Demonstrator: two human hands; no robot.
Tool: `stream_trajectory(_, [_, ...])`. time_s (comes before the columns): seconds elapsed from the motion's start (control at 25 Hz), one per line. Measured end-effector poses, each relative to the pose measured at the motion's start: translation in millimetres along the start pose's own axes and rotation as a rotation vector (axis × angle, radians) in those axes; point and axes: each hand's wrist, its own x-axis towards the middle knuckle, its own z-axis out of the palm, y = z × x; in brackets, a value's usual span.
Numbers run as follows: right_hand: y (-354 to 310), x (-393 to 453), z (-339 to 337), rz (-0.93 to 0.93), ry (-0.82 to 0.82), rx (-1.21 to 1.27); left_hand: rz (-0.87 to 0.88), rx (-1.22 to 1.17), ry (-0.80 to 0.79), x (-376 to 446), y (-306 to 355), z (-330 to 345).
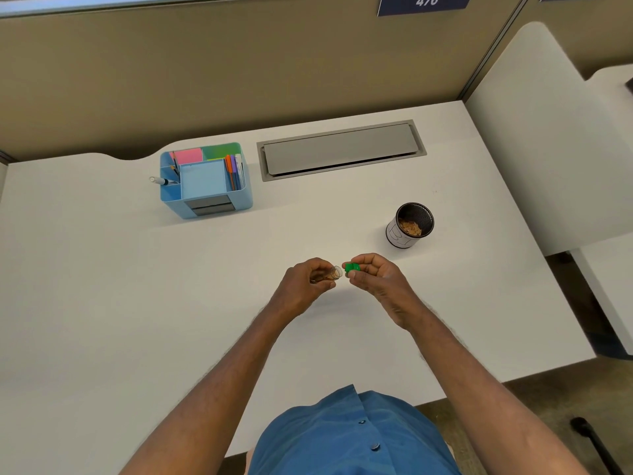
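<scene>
Above the middle of the white desk, my left hand holds a small clear vial on its side, its open mouth pointing right. Something brownish shows inside the vial. My right hand pinches a small green cap between thumb and fingers, just to the right of the vial's mouth. Cap and vial are a small gap apart.
A black mesh cup with brownish small pieces inside stands right of and behind my hands. A blue desk organizer with sticky notes and pens sits at the back left. A grey cable hatch lies at the back. Partition walls surround the desk.
</scene>
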Motion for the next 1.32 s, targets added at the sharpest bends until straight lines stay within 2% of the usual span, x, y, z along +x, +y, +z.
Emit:
stream_trajectory(0.12, [18.5,2.2,5.0,0.04,0.083,-0.073,-0.016,0.023,0.049,0.8,-3.0,-4.1])
stream_trajectory(0.28, [46.9,6.9,18.0,-0.025,0.199,-0.524,-0.035,0.08,0.09,2.5,-7.2,-7.1])
stream_trajectory(0.44, [64.2,9.8,20.6,-0.152,0.163,-0.914,-0.036,0.086,0.092,1.8,-8.6,-6.1])
stream_trajectory(0.56, [70.3,10.0,17.4,-0.148,0.148,-1.017,-0.037,0.082,0.09,1.1,-9.3,-4.6])
stream_trajectory(0.92, [82.0,11.1,6.8,-0.124,0.123,-1.055,-0.037,0.075,0.081,5.5,-5.9,0.6])
stream_trajectory(1.12, [78.3,11.1,-0.9,-0.048,0.127,-0.96,-0.023,0.066,0.079,7.2,-1.7,5.4])
stream_trajectory(1.32, [41.3,9.3,-13.4,-0.095,0.408,-0.597,-0.007,0.029,0.128,15.9,14.7,12.5])
